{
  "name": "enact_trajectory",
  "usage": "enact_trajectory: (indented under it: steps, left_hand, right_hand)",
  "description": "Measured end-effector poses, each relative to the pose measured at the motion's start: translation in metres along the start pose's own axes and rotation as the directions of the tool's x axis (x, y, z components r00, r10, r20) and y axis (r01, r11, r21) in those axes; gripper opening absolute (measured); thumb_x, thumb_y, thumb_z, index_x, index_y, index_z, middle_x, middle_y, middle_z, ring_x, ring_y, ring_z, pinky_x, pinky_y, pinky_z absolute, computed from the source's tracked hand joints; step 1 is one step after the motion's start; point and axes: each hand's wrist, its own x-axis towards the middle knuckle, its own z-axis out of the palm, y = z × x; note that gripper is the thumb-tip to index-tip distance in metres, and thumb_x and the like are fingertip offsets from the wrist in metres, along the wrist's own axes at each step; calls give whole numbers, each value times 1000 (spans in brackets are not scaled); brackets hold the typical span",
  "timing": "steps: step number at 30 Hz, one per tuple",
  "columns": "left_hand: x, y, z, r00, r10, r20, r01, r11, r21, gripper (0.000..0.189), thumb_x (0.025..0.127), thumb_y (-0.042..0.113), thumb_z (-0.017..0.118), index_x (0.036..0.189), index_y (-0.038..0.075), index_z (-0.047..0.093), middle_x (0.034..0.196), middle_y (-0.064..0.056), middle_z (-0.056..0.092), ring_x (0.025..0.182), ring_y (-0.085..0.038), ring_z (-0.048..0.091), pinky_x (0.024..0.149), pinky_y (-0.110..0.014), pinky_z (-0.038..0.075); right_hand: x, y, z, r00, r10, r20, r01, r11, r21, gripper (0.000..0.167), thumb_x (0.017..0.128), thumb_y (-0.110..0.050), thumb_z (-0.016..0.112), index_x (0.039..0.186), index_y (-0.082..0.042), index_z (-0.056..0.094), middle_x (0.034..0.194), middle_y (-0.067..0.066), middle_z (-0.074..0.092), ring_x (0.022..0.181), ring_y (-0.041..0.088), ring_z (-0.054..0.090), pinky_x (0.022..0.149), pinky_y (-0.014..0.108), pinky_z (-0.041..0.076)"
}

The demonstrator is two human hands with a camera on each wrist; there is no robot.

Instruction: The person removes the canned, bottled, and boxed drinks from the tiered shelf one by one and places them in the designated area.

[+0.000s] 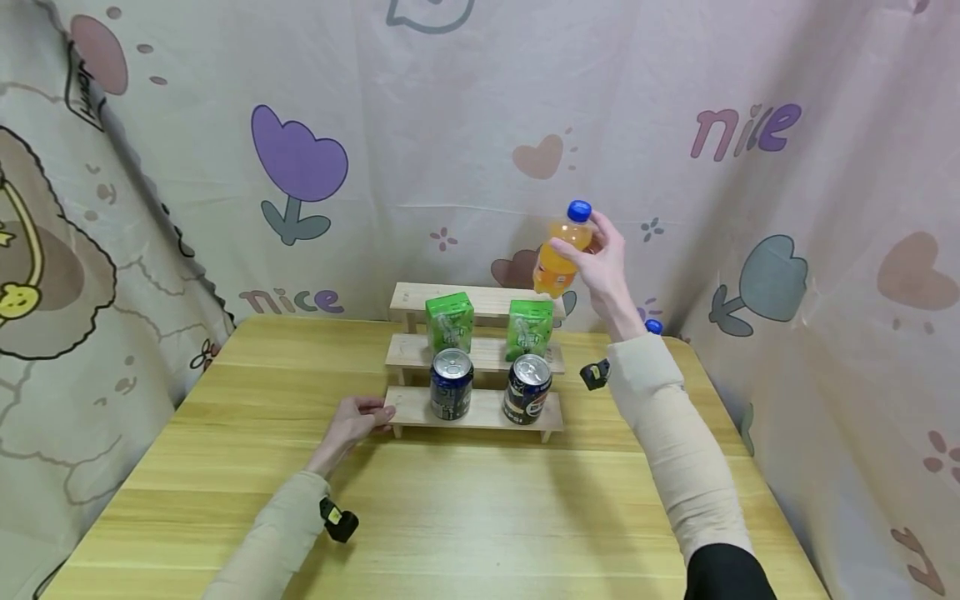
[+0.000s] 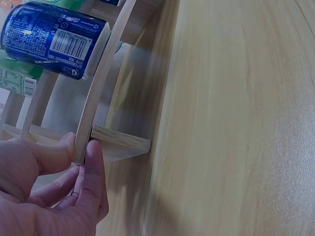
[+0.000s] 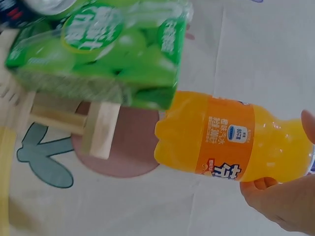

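Note:
My right hand point(image 1: 604, 260) grips an orange soda bottle point(image 1: 557, 262) with a blue cap, held tilted above the right end of the top step of a three-step wooden rack point(image 1: 420, 297). In the right wrist view the orange bottle point(image 3: 231, 137) lies just beyond a green drink carton. My left hand point(image 1: 358, 423) pinches the left end of the bottom step point(image 2: 93, 108) between thumb and fingers. Two dark blue cans point(image 1: 452, 387) point(image 1: 528, 390) stand on the bottom step, and two green cartons point(image 1: 450, 323) point(image 1: 529, 327) on the middle one.
A wooden table point(image 1: 450, 517) carries the rack near its back edge. Another blue cap point(image 1: 654, 327) shows behind the right forearm, the rest of that thing hidden by the sleeve. A patterned curtain point(image 1: 450, 125) hangs close behind and along both sides.

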Motion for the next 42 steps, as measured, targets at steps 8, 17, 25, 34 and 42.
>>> enact_trajectory:
  steps: [8,17,25,34,42]
  left_hand:
    - [-1,-1,0,1000,9,1,-9,1000,-9,46,100,-4,61,133,-30,43,125,-45,59,83,-7,69,79,-25,67]
    - [0,0,0,1000,11,-5,-11,1000,-4,46,100,-3,61,133,-30,44,125,-45,59,82,-9,70,79,-25,67]
    - [-1,0,1,1000,5,-14,-5,1000,7,45,100,-3,62,132,-29,46,124,-44,60,84,-10,70,81,-28,67]
    - [0,-2,1,1000,19,-16,-19,1000,10,43,99,-2,62,130,-29,48,117,-40,64,80,-9,69,75,-23,66]
    - [-1,-2,1,1000,15,-26,-15,1000,8,42,99,-2,62,130,-28,49,118,-39,64,81,-8,68,76,-22,66]
  right_hand:
    - [-13,17,-26,996,63,-69,-64,998,-13,53,96,-10,72,146,-11,53,134,10,62,111,11,57,115,38,48]
    - [-28,42,-44,980,149,-135,-144,989,42,52,95,-5,72,144,-13,55,140,10,59,120,16,55,123,41,42]
    - [-40,71,-56,963,229,-144,-228,973,20,61,97,-3,70,152,-14,47,155,18,50,140,28,50,128,42,38]
    - [-54,108,-63,938,313,-150,-313,950,26,64,98,-4,69,155,-13,43,160,17,46,147,32,45,130,45,33]
    - [-59,134,-66,917,365,-160,-366,930,25,66,98,-5,69,157,-13,40,162,17,43,149,33,42,131,47,32]
